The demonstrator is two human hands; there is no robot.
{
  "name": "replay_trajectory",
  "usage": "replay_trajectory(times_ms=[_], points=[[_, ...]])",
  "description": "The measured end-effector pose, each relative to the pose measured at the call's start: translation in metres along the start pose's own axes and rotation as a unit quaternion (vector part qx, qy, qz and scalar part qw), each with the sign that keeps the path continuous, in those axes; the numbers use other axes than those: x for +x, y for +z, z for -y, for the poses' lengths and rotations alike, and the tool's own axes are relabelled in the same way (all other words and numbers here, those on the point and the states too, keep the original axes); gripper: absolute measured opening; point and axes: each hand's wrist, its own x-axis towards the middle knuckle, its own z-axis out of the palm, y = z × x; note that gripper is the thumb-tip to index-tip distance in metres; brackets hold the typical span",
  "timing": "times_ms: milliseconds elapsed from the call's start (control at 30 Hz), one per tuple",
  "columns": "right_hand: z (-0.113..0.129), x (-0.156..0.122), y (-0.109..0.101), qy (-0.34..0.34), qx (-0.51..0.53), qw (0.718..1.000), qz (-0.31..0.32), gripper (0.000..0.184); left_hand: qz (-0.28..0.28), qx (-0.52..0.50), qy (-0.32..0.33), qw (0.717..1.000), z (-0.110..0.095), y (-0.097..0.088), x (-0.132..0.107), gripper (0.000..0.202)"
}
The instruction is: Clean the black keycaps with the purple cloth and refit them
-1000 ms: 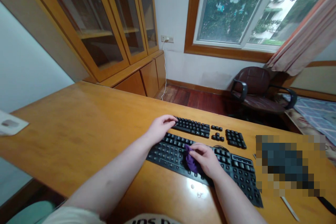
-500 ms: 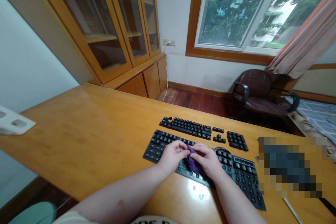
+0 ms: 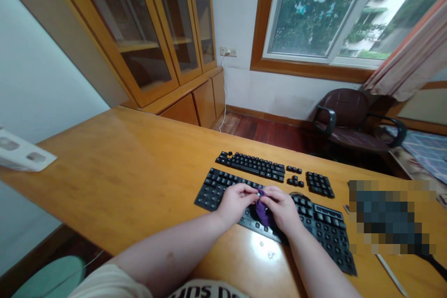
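My left hand (image 3: 235, 201) and my right hand (image 3: 283, 208) meet over the middle of a black keyboard (image 3: 324, 233) lying near the desk's front edge. Both pinch a small purple cloth (image 3: 262, 212) bunched between them, and something tiny sits at the fingertips that I cannot make out. Behind the keyboard, loose black keycaps (image 3: 253, 166) lie laid out in rows on the wooden desk (image 3: 122, 167), with smaller groups (image 3: 318, 184) to the right.
A white device (image 3: 21, 156) sits at the desk's left edge. A blurred dark patch (image 3: 391, 216) covers the right of the desk, with a thin white stick (image 3: 391, 274) below it. Beyond the desk stand a dark office chair (image 3: 349, 121) and glass-door cabinets (image 3: 153, 32).
My left hand came back from the row of loose keycaps to join my right hand at the purple cloth. The view shifted slightly.
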Motion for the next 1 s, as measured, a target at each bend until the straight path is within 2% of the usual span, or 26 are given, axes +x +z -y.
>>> replay_trajectory(times_ms=[167, 333, 500, 700, 900, 1000], points=[[0.004, 0.000, -0.001, 0.014, -0.021, 0.999, 0.030, 0.023, 0.004, 0.039, 0.025, 0.999, -0.003, 0.000, -0.001, 0.014], [0.006, 0.000, -0.001, 0.018, -0.005, 1.000, 0.019, 0.015, 0.009, 0.068, 0.047, 0.997, -0.003, -0.001, -0.002, 0.013], [0.002, 0.000, 0.000, 0.019, -0.003, 1.000, -0.019, 0.018, 0.008, 0.061, 0.057, 0.996, 0.001, 0.000, -0.003, 0.021], [0.003, 0.001, -0.001, 0.031, -0.014, 0.999, -0.010, 0.023, 0.005, 0.066, 0.066, 0.996, 0.003, 0.001, -0.003, 0.023], [-0.001, 0.000, 0.003, 0.060, 0.051, 0.996, -0.036, 0.035, 0.033, 0.074, 0.096, 0.992, 0.002, -0.001, -0.002, 0.026], [-0.004, 0.000, 0.004, 0.075, 0.073, 0.993, -0.055, 0.033, 0.039, 0.096, 0.106, 0.989, 0.001, -0.002, -0.002, 0.019]])
